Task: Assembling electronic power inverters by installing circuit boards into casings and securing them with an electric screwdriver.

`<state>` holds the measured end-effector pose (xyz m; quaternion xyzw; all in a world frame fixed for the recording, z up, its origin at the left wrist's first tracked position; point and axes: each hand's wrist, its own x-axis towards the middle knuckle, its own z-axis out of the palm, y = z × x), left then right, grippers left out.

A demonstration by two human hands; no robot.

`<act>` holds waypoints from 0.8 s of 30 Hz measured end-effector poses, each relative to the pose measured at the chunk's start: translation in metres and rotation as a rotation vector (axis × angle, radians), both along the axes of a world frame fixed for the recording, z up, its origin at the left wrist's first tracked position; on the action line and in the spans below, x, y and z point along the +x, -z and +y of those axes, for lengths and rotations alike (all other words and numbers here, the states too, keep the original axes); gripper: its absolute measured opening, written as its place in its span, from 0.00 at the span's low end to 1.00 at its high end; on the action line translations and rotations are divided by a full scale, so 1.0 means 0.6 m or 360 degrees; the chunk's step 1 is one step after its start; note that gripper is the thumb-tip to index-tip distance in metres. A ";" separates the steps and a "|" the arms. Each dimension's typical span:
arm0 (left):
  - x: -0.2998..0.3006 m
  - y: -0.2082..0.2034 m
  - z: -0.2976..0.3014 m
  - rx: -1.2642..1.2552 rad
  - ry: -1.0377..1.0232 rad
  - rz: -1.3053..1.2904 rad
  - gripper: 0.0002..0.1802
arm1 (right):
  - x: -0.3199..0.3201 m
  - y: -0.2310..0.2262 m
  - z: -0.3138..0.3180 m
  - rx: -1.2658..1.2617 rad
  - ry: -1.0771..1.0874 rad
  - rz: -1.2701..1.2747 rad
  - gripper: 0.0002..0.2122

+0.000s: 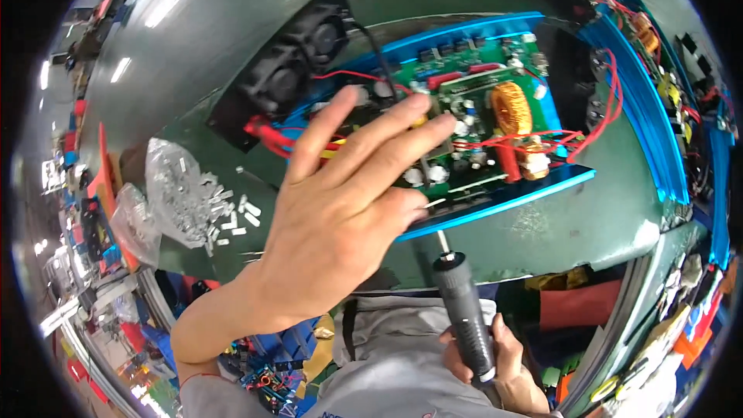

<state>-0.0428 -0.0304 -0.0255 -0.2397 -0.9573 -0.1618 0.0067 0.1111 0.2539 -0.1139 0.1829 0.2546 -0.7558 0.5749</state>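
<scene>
My left hand (340,193) lies spread over a green circuit board (480,108) in an open blue metal housing (495,205), its fingers stretched out. It hides the board's left part. A copper-wound ring coil (511,108) and red wires (534,139) sit at the right of the board. A black end panel with two fans (282,70) leans at the housing's left end. Low in the view, my right hand (495,356) is closed round a black electric screwdriver (464,310). The screwdriver's bit points up toward the housing's near edge, apart from my left hand.
Clear plastic bags (172,186) and loose small white pieces (236,220) lie on the green table (542,236) at left. More blue housings with parts (646,108) stand at right. Below the table edge are blue bins (286,340) and a red sheet (580,306).
</scene>
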 end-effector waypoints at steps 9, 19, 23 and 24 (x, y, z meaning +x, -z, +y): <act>0.006 -0.019 0.012 -0.0148 0.0150 -0.0229 0.07 | -0.014 -0.009 -0.012 0.0216 0.0005 0.0226 0.51; 0.045 -0.003 0.024 -0.0030 0.0022 -0.0159 0.18 | -0.009 -0.013 0.004 0.0217 0.0007 0.0305 0.42; 0.053 0.009 0.026 0.0000 -0.0042 -0.0127 0.19 | 0.003 -0.012 -0.002 0.0326 0.0058 0.0485 0.37; 0.053 0.010 0.025 0.0018 -0.0040 -0.0115 0.19 | 0.006 -0.010 -0.003 0.0369 0.0009 0.0476 0.39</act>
